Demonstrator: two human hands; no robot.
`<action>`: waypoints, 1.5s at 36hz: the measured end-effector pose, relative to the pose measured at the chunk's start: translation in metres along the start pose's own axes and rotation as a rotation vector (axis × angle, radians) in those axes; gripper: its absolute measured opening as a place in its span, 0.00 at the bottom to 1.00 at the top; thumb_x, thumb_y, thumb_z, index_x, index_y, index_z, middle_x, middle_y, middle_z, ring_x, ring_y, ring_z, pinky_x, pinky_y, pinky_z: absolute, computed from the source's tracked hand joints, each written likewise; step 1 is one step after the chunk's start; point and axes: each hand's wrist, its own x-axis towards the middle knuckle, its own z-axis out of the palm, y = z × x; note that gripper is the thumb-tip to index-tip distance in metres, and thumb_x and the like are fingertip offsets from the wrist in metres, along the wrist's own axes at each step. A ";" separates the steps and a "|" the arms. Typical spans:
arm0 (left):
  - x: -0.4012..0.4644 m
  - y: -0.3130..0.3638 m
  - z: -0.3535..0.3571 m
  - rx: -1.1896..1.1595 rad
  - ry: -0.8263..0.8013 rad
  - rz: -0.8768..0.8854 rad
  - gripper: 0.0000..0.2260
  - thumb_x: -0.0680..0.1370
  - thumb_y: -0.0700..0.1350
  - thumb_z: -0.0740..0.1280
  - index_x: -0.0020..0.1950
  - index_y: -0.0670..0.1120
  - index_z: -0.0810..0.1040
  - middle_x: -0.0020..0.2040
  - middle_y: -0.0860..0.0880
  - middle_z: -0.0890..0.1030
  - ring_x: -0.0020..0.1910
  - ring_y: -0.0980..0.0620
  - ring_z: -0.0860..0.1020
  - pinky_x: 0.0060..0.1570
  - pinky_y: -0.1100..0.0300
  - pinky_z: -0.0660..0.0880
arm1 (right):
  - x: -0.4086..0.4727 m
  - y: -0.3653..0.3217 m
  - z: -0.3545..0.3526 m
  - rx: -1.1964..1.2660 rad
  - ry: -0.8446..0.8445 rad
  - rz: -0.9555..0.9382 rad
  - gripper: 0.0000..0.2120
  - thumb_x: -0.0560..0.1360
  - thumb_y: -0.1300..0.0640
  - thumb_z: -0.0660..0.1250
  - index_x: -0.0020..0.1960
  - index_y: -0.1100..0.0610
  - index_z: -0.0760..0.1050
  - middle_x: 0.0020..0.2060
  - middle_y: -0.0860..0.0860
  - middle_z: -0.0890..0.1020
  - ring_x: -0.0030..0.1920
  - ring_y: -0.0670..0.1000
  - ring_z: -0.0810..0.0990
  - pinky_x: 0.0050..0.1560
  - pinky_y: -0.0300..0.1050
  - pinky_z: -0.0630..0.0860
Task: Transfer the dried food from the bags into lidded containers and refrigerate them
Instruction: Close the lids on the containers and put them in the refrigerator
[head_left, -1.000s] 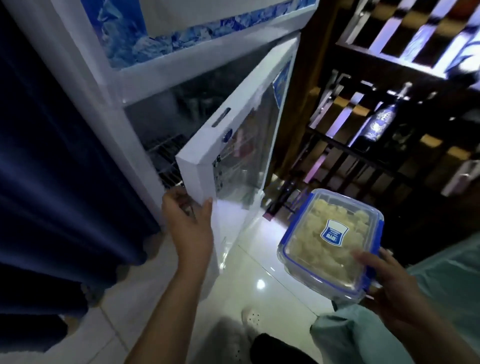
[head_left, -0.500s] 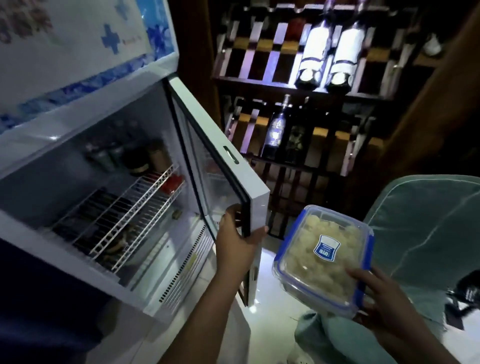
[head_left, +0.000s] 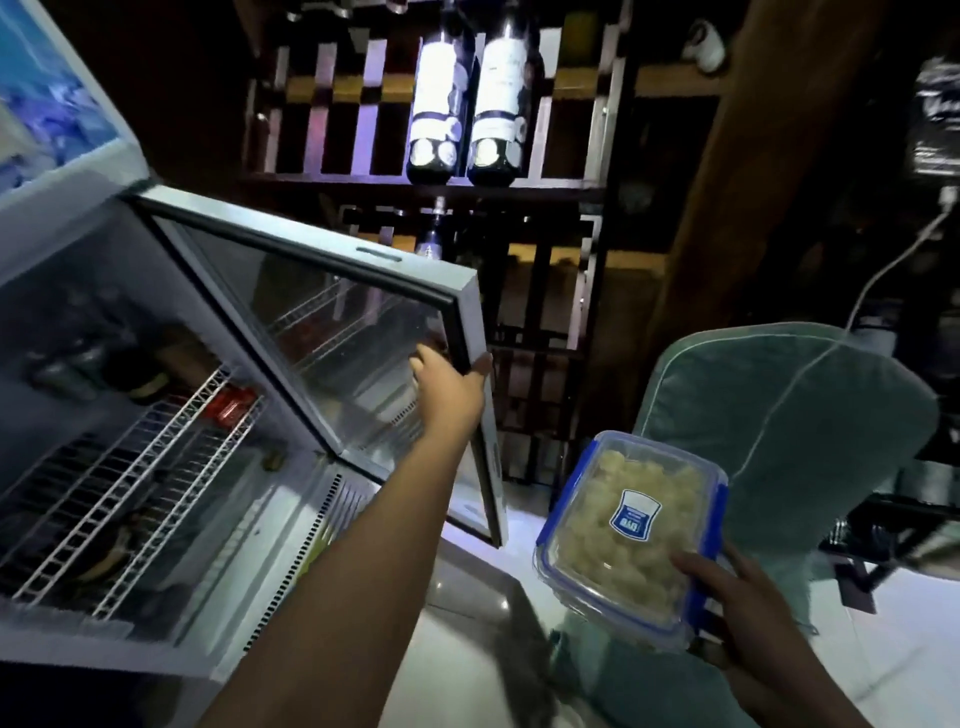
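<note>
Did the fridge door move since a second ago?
Yes. The fridge door has swung further open, away from the fridge cabinet, so the wire shelves inside now show. The left hand grips its edge.

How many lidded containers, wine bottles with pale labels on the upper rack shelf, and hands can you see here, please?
Lidded container: 1
Wine bottles with pale labels on the upper shelf: 2
Hands, left hand and right hand: 2
Total: 5
</note>
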 end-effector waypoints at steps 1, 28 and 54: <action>0.004 0.005 0.007 0.021 0.001 -0.003 0.43 0.77 0.49 0.73 0.81 0.42 0.49 0.80 0.41 0.59 0.75 0.37 0.66 0.69 0.37 0.69 | 0.004 -0.002 -0.005 -0.004 -0.002 -0.001 0.17 0.71 0.58 0.75 0.56 0.41 0.80 0.45 0.53 0.87 0.43 0.62 0.85 0.38 0.52 0.80; -0.133 -0.135 -0.174 -0.610 -0.571 -0.458 0.27 0.72 0.48 0.76 0.70 0.57 0.75 0.66 0.48 0.80 0.65 0.44 0.79 0.54 0.44 0.81 | 0.042 0.000 0.159 -0.369 -0.503 0.038 0.23 0.68 0.61 0.75 0.57 0.39 0.80 0.46 0.54 0.87 0.41 0.56 0.85 0.39 0.49 0.79; -0.040 -0.267 -0.406 -0.847 0.230 -0.573 0.24 0.65 0.49 0.76 0.61 0.53 0.83 0.57 0.46 0.86 0.54 0.43 0.85 0.54 0.43 0.82 | -0.020 0.086 0.524 -0.755 -1.110 -0.289 0.32 0.65 0.58 0.79 0.66 0.41 0.77 0.60 0.46 0.83 0.59 0.48 0.81 0.49 0.39 0.80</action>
